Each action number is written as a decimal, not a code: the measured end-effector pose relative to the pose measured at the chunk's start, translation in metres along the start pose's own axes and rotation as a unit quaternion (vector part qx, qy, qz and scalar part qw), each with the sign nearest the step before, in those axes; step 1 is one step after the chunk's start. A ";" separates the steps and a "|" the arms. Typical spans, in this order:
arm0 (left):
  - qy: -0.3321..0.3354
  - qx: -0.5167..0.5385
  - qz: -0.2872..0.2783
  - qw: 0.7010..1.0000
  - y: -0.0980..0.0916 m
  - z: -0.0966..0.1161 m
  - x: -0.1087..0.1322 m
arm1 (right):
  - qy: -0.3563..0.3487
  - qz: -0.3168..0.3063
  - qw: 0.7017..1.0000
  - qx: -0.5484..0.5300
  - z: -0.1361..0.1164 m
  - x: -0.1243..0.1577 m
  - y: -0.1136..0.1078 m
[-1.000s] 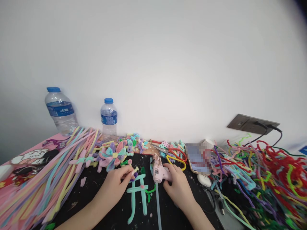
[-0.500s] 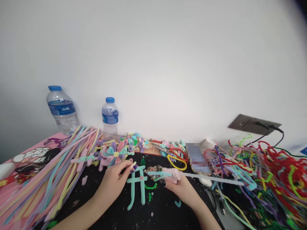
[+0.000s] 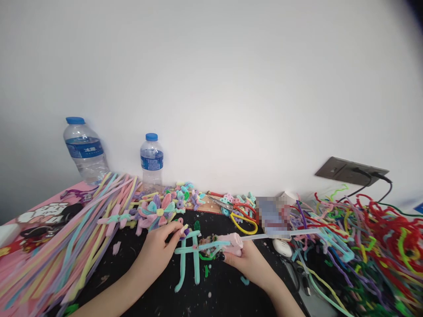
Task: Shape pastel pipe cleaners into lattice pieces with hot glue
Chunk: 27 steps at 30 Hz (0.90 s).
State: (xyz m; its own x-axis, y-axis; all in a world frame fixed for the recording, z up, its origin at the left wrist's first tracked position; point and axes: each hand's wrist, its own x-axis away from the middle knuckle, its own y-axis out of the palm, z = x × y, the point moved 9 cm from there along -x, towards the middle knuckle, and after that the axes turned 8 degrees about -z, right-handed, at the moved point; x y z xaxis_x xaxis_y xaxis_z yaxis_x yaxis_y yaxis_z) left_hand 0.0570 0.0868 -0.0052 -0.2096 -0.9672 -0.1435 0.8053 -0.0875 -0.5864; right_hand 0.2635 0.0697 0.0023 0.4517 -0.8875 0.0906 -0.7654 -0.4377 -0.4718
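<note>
Craft workspace, heaped pipe cleaners (image 3: pixel 383 237), glue gun (image 3: pixel 233 243), scissors (image 3: pixel 227 205)

Passage lies open nearside of the turquoise lattice (image 3: pixel 182 264); the glue gun (image 3: pixel 233 243), perhaps touching it, blocks its right, the left hand (image 3: pixel 163 242) its left.

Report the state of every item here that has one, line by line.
Left hand: pinching a small yellow-and-purple piece
Right hand: gripping the glue gun
Glue gun: held, glue stick protruding behind
Left bottle: capped
Right bottle: capped
Scissors: lying down
Wall socket: two plugs in
Phone: screen pixelated, unreadable
</note>
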 end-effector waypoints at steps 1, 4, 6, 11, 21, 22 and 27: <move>0.001 0.003 0.000 1.000 0.000 -0.001 0.000 | 0.002 0.002 1.000 0.005 0.000 0.000 0.000; 0.001 0.008 -0.001 1.000 0.001 -0.003 0.000 | 0.004 0.000 1.000 0.015 0.000 0.000 0.001; 0.002 0.007 -0.004 1.000 0.002 -0.004 -0.001 | -0.002 -0.004 1.000 0.018 -0.001 -0.001 0.001; -0.004 0.009 -0.004 1.000 0.001 -0.002 -0.001 | -0.008 -0.002 1.000 0.029 -0.004 0.000 0.000; -0.008 0.021 -0.002 1.000 0.001 -0.003 0.000 | -0.016 0.001 0.999 0.038 -0.007 0.000 -0.001; -0.008 0.021 -0.004 1.000 0.002 -0.003 0.000 | -0.016 0.000 0.999 0.038 -0.007 0.000 -0.001; -0.011 0.019 -0.007 1.000 0.003 -0.005 -0.001 | -0.012 -0.003 0.999 0.033 -0.006 0.000 0.000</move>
State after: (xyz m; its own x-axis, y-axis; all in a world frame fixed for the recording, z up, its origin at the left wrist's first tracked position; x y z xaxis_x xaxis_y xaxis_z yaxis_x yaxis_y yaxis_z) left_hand 0.0566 0.0885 -0.0105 -0.2102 -0.9705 -0.1181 0.8226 -0.1103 -0.5578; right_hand 0.2610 0.0688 0.0074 0.4673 -0.8811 0.0725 -0.7314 -0.4314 -0.5282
